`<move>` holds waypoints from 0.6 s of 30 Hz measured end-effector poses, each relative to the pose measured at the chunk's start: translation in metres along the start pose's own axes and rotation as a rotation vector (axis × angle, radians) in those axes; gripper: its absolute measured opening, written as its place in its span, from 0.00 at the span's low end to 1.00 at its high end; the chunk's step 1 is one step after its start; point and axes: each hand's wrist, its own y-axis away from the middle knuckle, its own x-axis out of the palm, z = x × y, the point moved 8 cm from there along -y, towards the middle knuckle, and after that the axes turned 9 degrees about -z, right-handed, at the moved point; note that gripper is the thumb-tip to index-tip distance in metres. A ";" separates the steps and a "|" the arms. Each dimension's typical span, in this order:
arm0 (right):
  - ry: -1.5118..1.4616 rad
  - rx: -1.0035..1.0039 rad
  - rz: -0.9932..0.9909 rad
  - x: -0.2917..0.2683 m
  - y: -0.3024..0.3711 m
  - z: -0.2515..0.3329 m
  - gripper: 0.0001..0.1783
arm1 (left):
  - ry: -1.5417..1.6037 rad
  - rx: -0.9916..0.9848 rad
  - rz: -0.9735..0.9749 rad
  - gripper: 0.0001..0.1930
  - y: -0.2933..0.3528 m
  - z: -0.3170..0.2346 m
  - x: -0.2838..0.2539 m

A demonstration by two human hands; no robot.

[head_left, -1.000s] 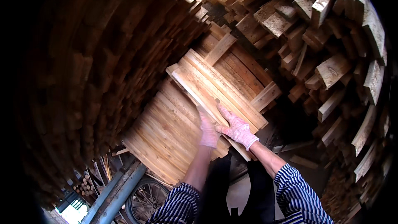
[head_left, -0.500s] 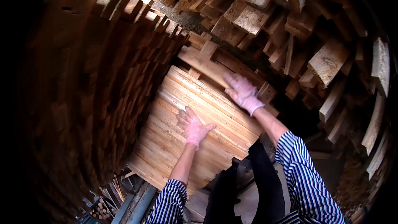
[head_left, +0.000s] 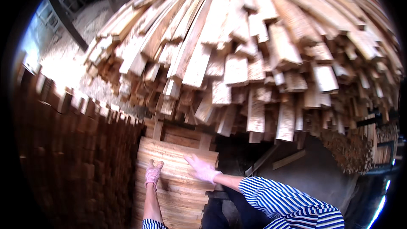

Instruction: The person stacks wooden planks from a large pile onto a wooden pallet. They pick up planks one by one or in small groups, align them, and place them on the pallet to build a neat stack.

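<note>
A layer of pale wooden strips (head_left: 174, 203) lies side by side in front of me, forming a flat surface. My left hand (head_left: 153, 174), in a pinkish knitted glove, rests on the strips near their left part with its fingers apart. On the right, my right hand (head_left: 203, 169) wears a similar glove; it lies over the far strips with its fingers stretched out, blurred slightly by motion. Neither hand grips anything that I can see. Beyond the strips stand short upright wooden pieces (head_left: 158, 130) and a crosswise board.
A tall stack of dark wooden strips (head_left: 76, 157) walls off the left side. Ahead, a big pile of loose boards (head_left: 237, 68) juts toward me with uneven ends. Loose battens (head_left: 289, 160) lie on the grey floor to the right, and more stacked wood stands at far right.
My view has tilted up and turned, so the board pile now fills the upper part. My right hand has left the board beyond the strips and is over the strips, closer to my left hand.
</note>
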 end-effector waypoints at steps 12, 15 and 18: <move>-0.331 0.379 -0.263 -0.151 0.229 -0.055 0.44 | 0.478 0.930 0.061 0.34 0.173 -0.494 -0.029; -0.380 0.224 -0.291 -0.179 0.210 -0.026 0.43 | 0.241 1.044 -0.080 0.40 0.140 -0.584 0.015; -0.330 0.007 -0.334 -0.272 0.190 0.058 0.39 | -0.076 0.732 -0.174 0.54 0.115 -0.645 0.009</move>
